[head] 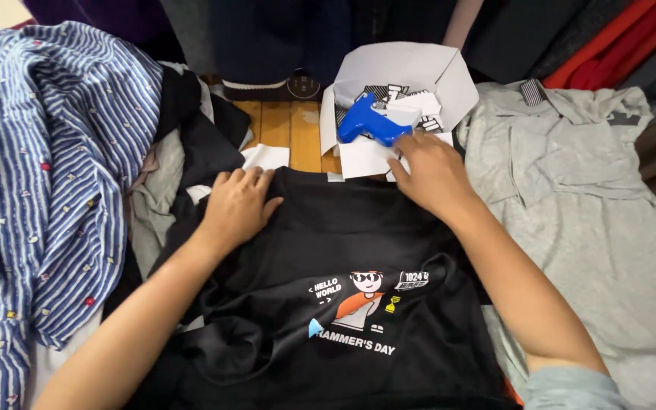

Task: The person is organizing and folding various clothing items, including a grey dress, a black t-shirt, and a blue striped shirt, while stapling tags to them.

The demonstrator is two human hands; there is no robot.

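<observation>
A black T-shirt [343, 250] with a small cartoon print lies spread in front of me. My left hand [237, 203] rests flat on its upper left, near the collar, fingers apart. My right hand [430, 171] reaches past the shirt's top edge, its fingertips touching the white paper [362, 158] beside a blue tagging gun [366, 125]. The gun lies in an open white paper box [419, 68] with several black-and-white tags. Whether the right fingers pinch anything is hidden.
A blue-and-white striped shirt [47, 167] is heaped at the left. A grey shirt [586, 197] lies at the right. Dark and orange garments hang at the back. A strip of wooden tabletop [290, 125] shows between the piles.
</observation>
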